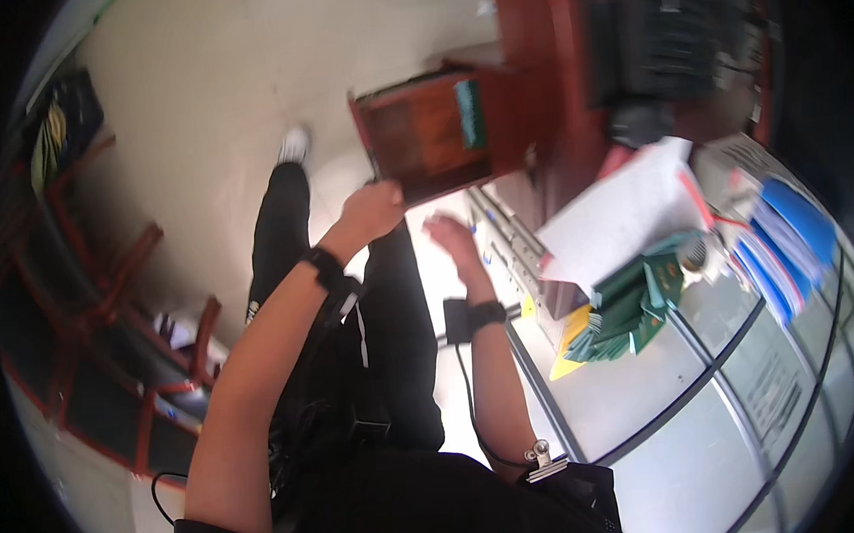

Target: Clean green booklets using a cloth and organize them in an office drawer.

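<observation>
A reddish-brown wooden drawer (429,141) is pulled out of the desk (543,68). Inside it, against the far end, lies a green item (470,114) with light markings, too blurred to name. My left hand (371,210) is curled around the drawer's near front corner. Just below the drawer's near side, my right hand (454,240) hangs in the air, blurred, its fingers loosely apart and nothing seen in them. Both wrists wear black straps with small boxes.
On the right, white papers (621,211), several dark green booklets (628,300) and blue folders (784,251) lie piled by a glass-panelled frame (690,405). A keyboard (674,34) rests on the desk. Dark wood-framed chairs (107,309) line the left. My shoe (294,145) is on the floor.
</observation>
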`<state>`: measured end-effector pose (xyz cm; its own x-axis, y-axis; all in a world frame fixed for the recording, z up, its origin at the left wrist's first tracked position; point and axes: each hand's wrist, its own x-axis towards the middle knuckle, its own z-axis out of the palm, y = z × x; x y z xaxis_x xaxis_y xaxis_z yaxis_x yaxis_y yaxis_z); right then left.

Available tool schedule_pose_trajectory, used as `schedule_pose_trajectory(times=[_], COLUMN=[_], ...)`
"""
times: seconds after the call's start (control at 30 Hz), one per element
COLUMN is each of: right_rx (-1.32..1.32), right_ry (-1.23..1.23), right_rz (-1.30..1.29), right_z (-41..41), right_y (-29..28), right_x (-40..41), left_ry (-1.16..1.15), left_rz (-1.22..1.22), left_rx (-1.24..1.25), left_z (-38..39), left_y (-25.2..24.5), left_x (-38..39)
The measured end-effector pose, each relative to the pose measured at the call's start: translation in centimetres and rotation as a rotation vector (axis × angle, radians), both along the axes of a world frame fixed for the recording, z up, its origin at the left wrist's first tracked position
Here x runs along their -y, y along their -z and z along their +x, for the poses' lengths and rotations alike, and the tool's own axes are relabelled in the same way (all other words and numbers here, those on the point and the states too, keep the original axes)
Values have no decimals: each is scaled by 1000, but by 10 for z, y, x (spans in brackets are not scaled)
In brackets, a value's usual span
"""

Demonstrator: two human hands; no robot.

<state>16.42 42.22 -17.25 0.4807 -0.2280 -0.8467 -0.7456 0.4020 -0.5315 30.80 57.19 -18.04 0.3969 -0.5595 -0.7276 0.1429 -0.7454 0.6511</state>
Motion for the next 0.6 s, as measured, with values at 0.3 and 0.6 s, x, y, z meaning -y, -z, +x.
schedule_pose_trajectory(times=[0.3, 0.6], right_rx=[-77, -311], right_ry=[154, 536], right_rz=[-154, 142], right_z=[-119, -240], right_y=[-147, -173], right_x=[-79, -227], left_ry=[-100, 259], left_rz=[77, 402], left_rx=[-112, 1], left_z=[62, 116], left_y=[-25, -77], left_x=[-147, -266])
